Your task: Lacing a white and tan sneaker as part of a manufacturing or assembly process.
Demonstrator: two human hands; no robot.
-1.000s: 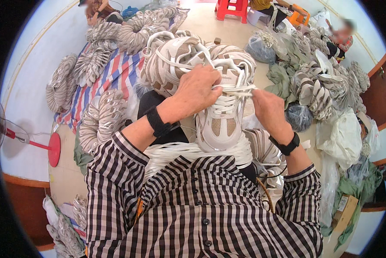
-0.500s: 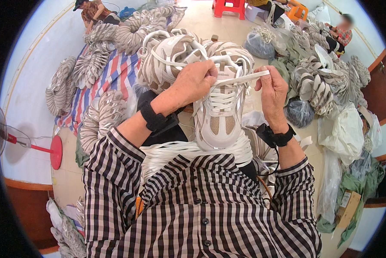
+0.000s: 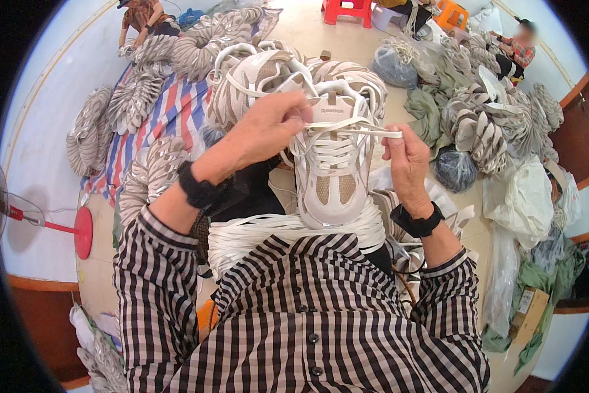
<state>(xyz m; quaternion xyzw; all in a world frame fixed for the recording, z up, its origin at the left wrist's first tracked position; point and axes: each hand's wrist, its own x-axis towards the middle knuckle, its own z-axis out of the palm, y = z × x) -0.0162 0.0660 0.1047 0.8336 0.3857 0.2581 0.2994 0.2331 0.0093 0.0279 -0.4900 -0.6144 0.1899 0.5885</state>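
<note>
Left hand steadies shoe at tongue; right hand pinches lace, pulled sideways; keep lace flat, tension even.

Bright, even daylight fills the scene, soft and flat, no hard glare anywhere. The pale floor at the top runs close to washed out. Shadows stay faint: a soft one under the left hand across the shoe, a dim grey patch on the wall beside the red fan base. Focus holds crisp at the centre, the lace and the checked shirt sharply drawn. Toward the rim the fisheye bends every edge, detail softens, and a black ring closes the corners. One face at top right is blurred out.
</note>
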